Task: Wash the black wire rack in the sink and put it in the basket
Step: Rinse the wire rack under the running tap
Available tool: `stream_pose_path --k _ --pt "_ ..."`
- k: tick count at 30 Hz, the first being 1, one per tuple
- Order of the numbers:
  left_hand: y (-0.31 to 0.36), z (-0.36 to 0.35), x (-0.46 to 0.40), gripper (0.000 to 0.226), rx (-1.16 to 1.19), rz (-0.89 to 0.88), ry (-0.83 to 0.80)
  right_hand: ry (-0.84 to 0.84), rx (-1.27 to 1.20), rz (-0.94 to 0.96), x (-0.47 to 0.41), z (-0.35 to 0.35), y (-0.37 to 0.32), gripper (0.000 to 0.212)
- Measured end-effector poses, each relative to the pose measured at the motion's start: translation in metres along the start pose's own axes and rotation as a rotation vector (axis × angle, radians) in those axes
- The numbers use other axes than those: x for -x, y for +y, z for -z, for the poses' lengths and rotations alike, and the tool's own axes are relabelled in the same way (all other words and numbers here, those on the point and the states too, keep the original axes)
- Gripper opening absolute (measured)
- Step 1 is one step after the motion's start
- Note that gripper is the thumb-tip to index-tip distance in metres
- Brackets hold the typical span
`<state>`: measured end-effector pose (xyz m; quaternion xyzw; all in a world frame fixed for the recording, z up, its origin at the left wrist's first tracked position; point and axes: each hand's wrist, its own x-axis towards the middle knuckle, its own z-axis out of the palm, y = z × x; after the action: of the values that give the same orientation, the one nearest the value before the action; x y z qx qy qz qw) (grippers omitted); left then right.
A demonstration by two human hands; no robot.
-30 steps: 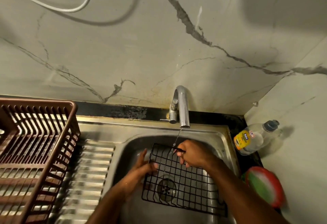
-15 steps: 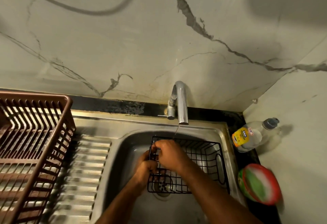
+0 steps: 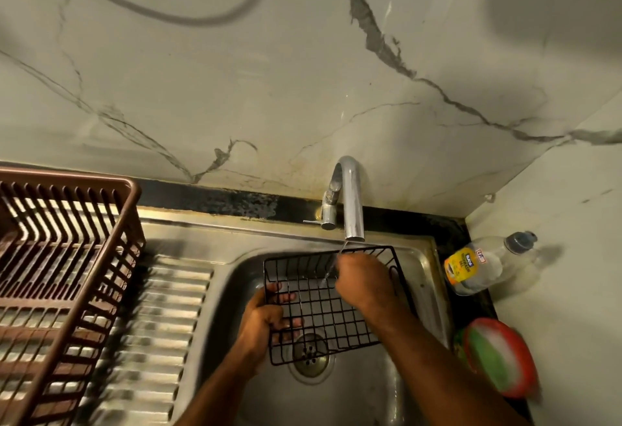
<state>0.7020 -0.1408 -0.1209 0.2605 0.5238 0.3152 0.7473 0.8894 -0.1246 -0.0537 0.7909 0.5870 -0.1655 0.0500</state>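
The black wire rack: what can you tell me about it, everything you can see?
The rack is a black grid of thin wire, metal by the look of it, with shallow upturned sides like a tray. It is held tilted over the sink, above the drain, its far edge under the tap, where a thin stream of water falls. The left hand grips its left edge, fingers through the grid; the right hand rests on its far part.
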Motion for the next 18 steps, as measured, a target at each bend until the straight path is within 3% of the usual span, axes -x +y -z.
stream_pose_path --k 4,11,15,18 --pt "-0.001 -0.016 0.006 0.055 -0.001 0.022 -0.027 0.0 0.071 0.312 0.002 0.003 -0.044 0.016" --pt "0.001 0.0 0.0 0.06 -0.039 0.018 -0.025 -0.084 0.105 0.526 -0.01 -0.002 -0.036 0.035" --pt "-0.005 -0.003 -0.001 0.059 -0.066 0.016 -0.009 -0.202 -0.188 0.463 -0.019 -0.01 -0.024 0.049" --pt "-0.002 -0.004 0.001 0.056 -0.085 -0.01 0.028 -0.198 -0.318 0.312 -0.023 -0.01 -0.006 0.04"
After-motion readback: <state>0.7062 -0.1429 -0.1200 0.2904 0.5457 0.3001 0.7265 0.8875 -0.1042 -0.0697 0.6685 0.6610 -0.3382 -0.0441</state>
